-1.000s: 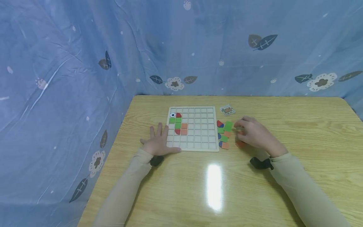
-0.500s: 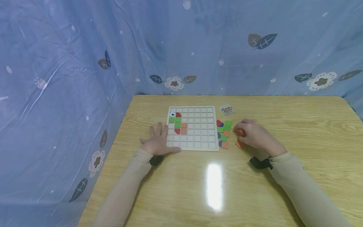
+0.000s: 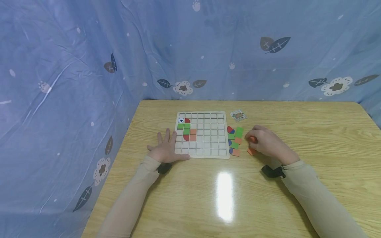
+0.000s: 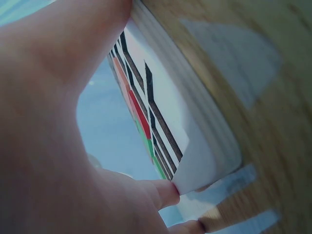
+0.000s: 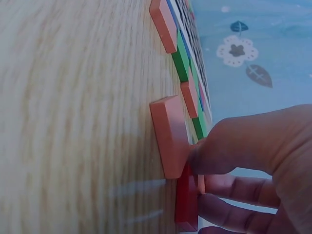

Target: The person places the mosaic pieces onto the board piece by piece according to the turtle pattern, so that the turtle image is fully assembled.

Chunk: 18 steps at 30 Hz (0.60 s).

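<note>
My left hand (image 3: pixel 163 152) lies with spread fingers at the near left corner of a pale grid board (image 3: pixel 209 148), its thumb along the front edge. On the board's left part sit a round eye tile (image 3: pixel 181 120) and several red, green and orange tiles. Right of the board, my right hand (image 3: pixel 266 142) pinches an orange square tile (image 3: pixel 252 139) between thumb and fingers. In the right wrist view, a red tile (image 5: pixel 186 204) lies beneath those fingertips, and another orange tile (image 5: pixel 170 136) sits by the thumb. The fingers partly hide the pinched tile.
Beside the board's right edge lies a cluster of green (image 3: pixel 239 132), orange, red and blue tiles. A small picture card (image 3: pixel 238 115) lies at the board's far right corner. A blue patterned curtain (image 3: pixel 190 49) hangs behind and left of the wooden table (image 3: pixel 190 198).
My right hand's fingers have drawn in around the orange tile, and the hand has shifted very slightly. A nearby orange tile shows more fully. The left hand and board stay put.
</note>
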### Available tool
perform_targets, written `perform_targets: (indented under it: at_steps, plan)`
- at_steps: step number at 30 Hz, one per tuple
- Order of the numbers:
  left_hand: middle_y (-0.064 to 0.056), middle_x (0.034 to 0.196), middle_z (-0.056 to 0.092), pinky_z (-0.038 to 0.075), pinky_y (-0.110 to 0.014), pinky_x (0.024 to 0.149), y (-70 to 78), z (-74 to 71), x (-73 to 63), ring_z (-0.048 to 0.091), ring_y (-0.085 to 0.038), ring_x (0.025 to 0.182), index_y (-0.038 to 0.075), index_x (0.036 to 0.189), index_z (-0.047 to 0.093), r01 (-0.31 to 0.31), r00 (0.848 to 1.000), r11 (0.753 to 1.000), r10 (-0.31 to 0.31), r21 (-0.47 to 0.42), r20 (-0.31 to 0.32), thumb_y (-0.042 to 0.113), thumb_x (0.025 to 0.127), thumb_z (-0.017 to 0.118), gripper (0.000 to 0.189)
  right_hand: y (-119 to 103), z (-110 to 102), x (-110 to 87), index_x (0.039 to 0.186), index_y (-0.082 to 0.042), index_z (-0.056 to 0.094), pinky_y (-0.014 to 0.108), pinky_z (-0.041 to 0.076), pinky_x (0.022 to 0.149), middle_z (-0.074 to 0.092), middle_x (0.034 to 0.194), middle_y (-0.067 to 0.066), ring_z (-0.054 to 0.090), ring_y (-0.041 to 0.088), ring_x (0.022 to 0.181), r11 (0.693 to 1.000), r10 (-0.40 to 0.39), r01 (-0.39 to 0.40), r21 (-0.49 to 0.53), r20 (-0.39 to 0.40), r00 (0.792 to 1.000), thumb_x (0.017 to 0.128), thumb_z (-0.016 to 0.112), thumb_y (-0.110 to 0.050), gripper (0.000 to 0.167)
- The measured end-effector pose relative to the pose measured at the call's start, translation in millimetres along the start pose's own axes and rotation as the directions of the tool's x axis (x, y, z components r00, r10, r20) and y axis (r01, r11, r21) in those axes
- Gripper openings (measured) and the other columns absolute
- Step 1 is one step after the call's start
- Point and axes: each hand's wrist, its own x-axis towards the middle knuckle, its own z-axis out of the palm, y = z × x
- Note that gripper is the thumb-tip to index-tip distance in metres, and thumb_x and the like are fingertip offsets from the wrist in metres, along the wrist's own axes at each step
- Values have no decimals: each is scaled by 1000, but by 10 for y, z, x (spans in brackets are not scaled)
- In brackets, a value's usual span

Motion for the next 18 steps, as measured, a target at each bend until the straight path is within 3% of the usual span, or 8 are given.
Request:
perform_targets:
  at_steps: [18]
  plan:
    - [-16,176,-8,20,-93,98,2,-3,0,-8,-53,158,15,169,4,-4,1000,1000,4,-3,4,87,79,61,129,-5,76,45,99,-7,78,34,46,68,65,90,5,51,17,77,998,-56,55,-15,-63,996,87,72,-1,15]
